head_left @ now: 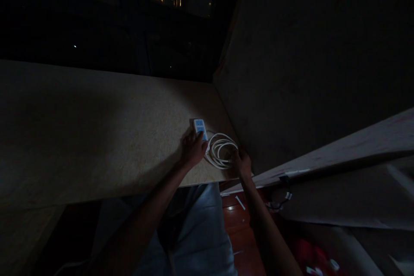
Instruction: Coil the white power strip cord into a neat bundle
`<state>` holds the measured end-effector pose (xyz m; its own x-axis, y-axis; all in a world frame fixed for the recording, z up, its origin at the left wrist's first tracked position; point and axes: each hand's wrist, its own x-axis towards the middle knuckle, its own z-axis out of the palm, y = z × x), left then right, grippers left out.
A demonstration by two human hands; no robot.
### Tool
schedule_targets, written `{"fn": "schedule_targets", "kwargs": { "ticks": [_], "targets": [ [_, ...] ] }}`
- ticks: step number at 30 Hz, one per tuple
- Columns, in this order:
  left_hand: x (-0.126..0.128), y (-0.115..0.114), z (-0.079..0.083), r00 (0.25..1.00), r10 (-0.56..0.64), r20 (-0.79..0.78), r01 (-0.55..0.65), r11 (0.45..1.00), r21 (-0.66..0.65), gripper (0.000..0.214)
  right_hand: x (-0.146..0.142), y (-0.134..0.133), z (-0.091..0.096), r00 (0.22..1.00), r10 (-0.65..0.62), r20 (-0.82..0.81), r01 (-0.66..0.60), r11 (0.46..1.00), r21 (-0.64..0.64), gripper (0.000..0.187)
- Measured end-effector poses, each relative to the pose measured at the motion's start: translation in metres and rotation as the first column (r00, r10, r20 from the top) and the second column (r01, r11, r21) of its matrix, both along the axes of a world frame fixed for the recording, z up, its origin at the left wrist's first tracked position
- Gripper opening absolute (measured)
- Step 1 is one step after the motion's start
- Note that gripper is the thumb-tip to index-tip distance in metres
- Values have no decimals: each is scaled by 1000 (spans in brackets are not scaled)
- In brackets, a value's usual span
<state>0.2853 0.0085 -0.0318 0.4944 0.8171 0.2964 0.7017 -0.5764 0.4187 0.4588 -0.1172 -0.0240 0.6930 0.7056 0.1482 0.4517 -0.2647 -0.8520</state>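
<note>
On the stone-like ledge (136, 129) lies a white power strip (199, 124) with blue socket faces. My left hand (194, 148) is closed round its near end, thumb on the right side and a finger on top. A white cable (220, 142) runs from the strip and lies in a loose coil just right of it. The coil's right edge is in the fingers of my right hand (242, 161), which are closed on it. What the right fingertips touch beneath the coil is too dark to make out.
A dark wall (291, 73) rises close to my right hand. Behind the ledge is a dark window (181, 21) with lights in it. Below, the reddish floor (239, 228) has a small white stick (240, 202), and a black cord (281, 202) hangs at the right.
</note>
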Motion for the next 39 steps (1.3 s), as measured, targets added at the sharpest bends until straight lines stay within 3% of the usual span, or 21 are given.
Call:
{"fn": "schedule_targets", "kwargs": {
  "ticks": [6, 13, 16, 19, 23, 28, 33, 39],
  "targets": [
    [20, -9, 5, 986, -16, -166, 17, 1000, 10, 58, -1, -9, 0, 964, -21, 266, 55, 991, -119, 56],
    [27, -21, 3, 995, 65, -73, -62, 997, 53, 62, -1, -14, -6, 967, 11, 254, -4, 1000, -29, 63],
    [25, -22, 1, 998, 48, -49, -46, 997, 56, 63, 0, -14, -9, 933, 39, 358, -68, 995, 68, 56],
    [22, -19, 0, 1000, 7, -30, -5, 998, 69, 63, -3, -15, -9, 850, 94, 518, -172, 979, 105, 48],
    [18, -14, -6, 998, -29, 60, 25, 998, 58, 63, -18, -26, -5, 743, 140, 655, -283, 952, 117, 44],
    [12, -8, -12, 937, -85, 338, 63, 995, 76, 51, -58, -45, -2, 722, 208, 659, -392, 909, 143, 39],
    [-20, -6, -6, 879, -121, 462, 105, 993, 62, 31, -93, -34, 5, 767, 379, 517, -527, 832, 172, 27],
    [-108, 1, 3, 870, -3, 492, 51, 995, -83, 27, -129, 15, 12, 812, 534, 235, -582, 770, 262, 33]
  ]
}}
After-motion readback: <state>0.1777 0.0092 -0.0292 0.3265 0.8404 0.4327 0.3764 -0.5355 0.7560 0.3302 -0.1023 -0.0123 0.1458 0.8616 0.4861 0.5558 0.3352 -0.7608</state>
